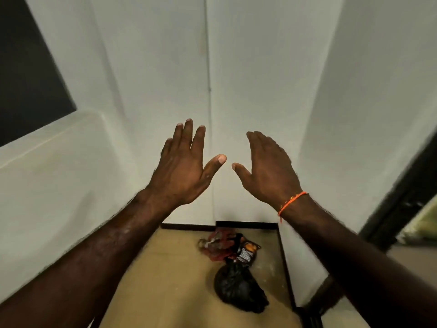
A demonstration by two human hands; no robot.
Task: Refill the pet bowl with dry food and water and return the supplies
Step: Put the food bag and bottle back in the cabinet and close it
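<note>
Left hand: the left hand [183, 166] is raised at 11 o'clock of centre, back to the camera, fingers straight and slightly spread, holding nothing.
Right hand: the right hand [269, 168] is raised at 1 o'clock, fingers straight and close together, thumb out, holding nothing; an orange thread bracelet [292, 202] circles its wrist.
Gap: the thumbs point at each other, apart.
Walls: a pale wall corner [209, 67] stands behind both hands.
Floor: at 6 o'clock, a red crumpled wrapper [216, 245], a dark printed pouch [247, 253] and a tied black bag [238, 290] lie touching on the tan floor [165, 280].
Pet bowl: not visible.
</note>
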